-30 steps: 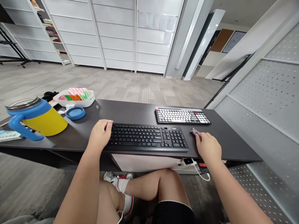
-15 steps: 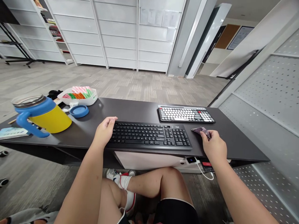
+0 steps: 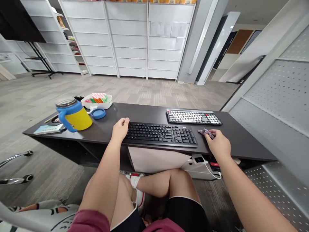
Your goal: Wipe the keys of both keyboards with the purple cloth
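A black keyboard [image 3: 160,134] lies on the dark desk in front of me. My left hand [image 3: 120,129] is closed on its left end, the thumb along the upper corner. To the right of the keyboard, my right hand [image 3: 218,144] pinches a folded dark patterned cloth [image 3: 206,132], whose tip points left toward the keyboard's right end. The cloth is low over the desk; whether it touches the surface I cannot tell. Behind stands a second keyboard [image 3: 193,117] with round white and grey keys.
On the left are a yellow and blue mug [image 3: 78,117], a blue lid [image 3: 98,113], a white basket [image 3: 106,103] with colourful items and a light blue packet [image 3: 49,129]. A smartwatch [image 3: 199,159] and white cable [image 3: 210,171] sit below the desk's front edge [image 3: 251,157].
My view has swung a little to the left and up, so the mug and desk's left end show more fully. Both hands keep their places; the cloth looks flatter in my right hand.
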Available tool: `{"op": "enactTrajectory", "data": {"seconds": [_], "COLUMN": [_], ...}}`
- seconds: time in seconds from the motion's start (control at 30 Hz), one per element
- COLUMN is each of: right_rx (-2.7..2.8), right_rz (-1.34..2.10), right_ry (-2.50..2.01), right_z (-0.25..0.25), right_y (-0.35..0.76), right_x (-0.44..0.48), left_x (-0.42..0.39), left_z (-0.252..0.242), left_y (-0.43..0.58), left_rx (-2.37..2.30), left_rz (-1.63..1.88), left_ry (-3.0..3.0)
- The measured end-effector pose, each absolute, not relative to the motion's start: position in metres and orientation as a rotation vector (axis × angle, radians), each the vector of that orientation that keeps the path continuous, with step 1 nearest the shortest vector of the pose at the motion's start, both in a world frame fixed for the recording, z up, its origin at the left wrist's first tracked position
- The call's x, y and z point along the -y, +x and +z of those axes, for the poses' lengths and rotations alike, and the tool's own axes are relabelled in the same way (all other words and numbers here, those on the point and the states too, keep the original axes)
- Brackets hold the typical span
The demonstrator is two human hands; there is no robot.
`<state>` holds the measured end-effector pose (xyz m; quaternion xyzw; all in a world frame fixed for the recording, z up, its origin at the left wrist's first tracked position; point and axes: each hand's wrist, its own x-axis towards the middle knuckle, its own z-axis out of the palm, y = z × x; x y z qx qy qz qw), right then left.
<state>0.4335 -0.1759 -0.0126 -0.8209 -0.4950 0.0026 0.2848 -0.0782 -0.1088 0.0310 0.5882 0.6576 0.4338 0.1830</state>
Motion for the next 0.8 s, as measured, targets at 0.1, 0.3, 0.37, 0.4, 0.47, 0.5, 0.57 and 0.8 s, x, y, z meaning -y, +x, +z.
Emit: {"op": "enactTrajectory", "data": {"seconds": [0.1, 0.3, 0.37, 0.4, 0.47, 0.5, 0.57, 0.8], "right_rx": [1.349, 1.318, 1.269, 1.231, 1.124, 1.057, 0.911, 0.574], "right_rz": [0.04, 0.08, 0.121, 0.145, 0.194, 0.217, 0.275, 0.623], "right_ry": [-2.18, -2.138, -2.099, -2.076, -2.02, -1.988, -1.91, -1.491], "right_z": [-0.013, -0.012, -0.011, -0.011, -0.01, -0.01, -0.011, -0.019], "right_y": [0.434, 0.433, 0.435, 0.437, 0.444, 0.45, 0.461, 0.489], "right_x": [0.176, 0.178, 0.179, 0.179, 0.178, 0.177, 0.175, 0.165], "left_x": [0.125, 0.154, 0.159, 0.161, 0.165, 0.167, 0.17, 0.167], "left_z": [0.028, 0.031, 0.033, 0.034, 0.035, 0.036, 0.037, 0.04], "left_y": [-0.078, -0.07, -0.065, -0.062, -0.056, -0.053, -0.048, -0.044], "left_rx": [-1.924, -1.948, -1.981, -2.011, -2.086, -2.123, -2.184, -2.219], "left_rz": [1.237, 1.152, 1.116, 1.097, 1.065, 1.051, 1.031, 0.944], "left_ry": [1.651, 1.75, 1.786, 1.799, 1.814, 1.818, 1.821, 1.888]}}
